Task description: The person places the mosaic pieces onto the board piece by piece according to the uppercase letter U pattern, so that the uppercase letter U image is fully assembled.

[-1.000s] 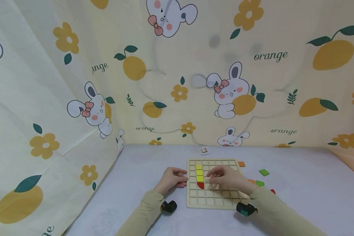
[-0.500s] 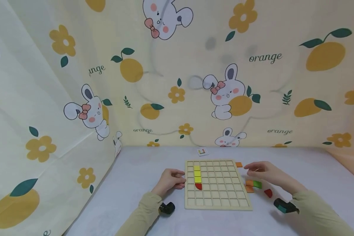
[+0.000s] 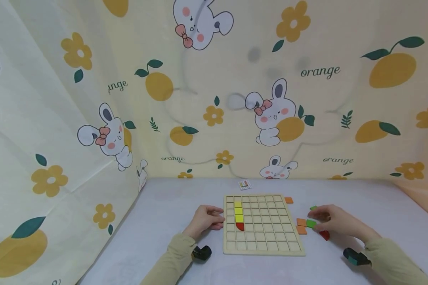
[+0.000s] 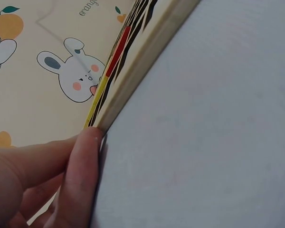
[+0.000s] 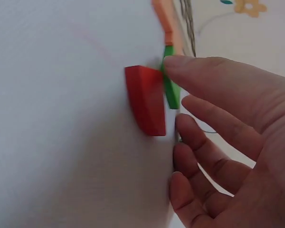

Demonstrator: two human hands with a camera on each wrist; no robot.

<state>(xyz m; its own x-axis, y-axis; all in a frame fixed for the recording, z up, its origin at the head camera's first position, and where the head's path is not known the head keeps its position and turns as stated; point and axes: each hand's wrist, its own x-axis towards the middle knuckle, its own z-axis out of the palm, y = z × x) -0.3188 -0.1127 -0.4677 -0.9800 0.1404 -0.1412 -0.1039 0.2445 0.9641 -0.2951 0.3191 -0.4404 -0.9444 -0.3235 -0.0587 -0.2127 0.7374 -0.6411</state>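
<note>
Pale wood is forming the gridded board (image 3: 264, 244), which is lying on the white worktop (image 3: 157, 221), and its near rows are showing plain wood. To the right, nearest among the loose things, one red piece (image 3: 325, 236) with a curved side is lying partly under the right hand (image 3: 337, 222). That grip is fairly wide, the fingers are curving loosely, and I am seeing nothing carried in it. Its thumb is lying against or just beside a green tile (image 3: 311, 224); I cannot tell if it is really touching. Two orange tiles (image 3: 301, 230) are lying between this green one and the board's right edge.

In the second column from the left, a red quarter-round (image 3: 240, 227) is sitting, and beyond it three yellow tiles (image 3: 239, 218) are making a straight line. About equally far, the left hand (image 3: 204, 217) is resting its fingertips at the board's left edge, with relaxed grip.

Only four cells are carrying pieces, so in my judgement the work is standing at an early part, and the loose pieces are probably what is left. Farther, a second green tile (image 3: 313, 208) is showing partly behind the right hand, and another orange tile (image 3: 289, 200) is lying by the far right corner. Farthest, a small card (image 3: 245, 185) is showing coloured marks, too small for reading.
</note>
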